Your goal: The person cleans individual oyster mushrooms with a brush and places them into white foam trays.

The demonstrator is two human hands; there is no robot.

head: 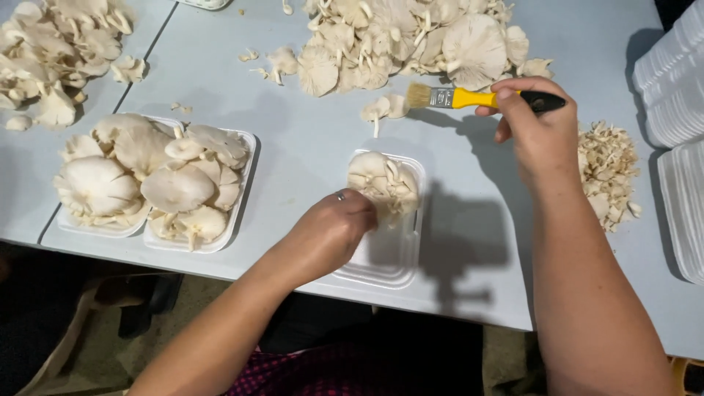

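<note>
Pale grey-blue tables (308, 139) are standing pushed together, a dark seam (143, 59) running between them at the far left. Hard light is falling from above, throwing sharp shadows (455, 242) across the near tabletop. Below the near edge, dim brownish floor (110, 345) is showing at left. White foam trays (675, 73) are sitting stacked along the right edge.

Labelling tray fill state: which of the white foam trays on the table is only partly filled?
The tray under the left hand, centre of the table: mushrooms fill only its far end. The two trays at left are heaped full.
</note>
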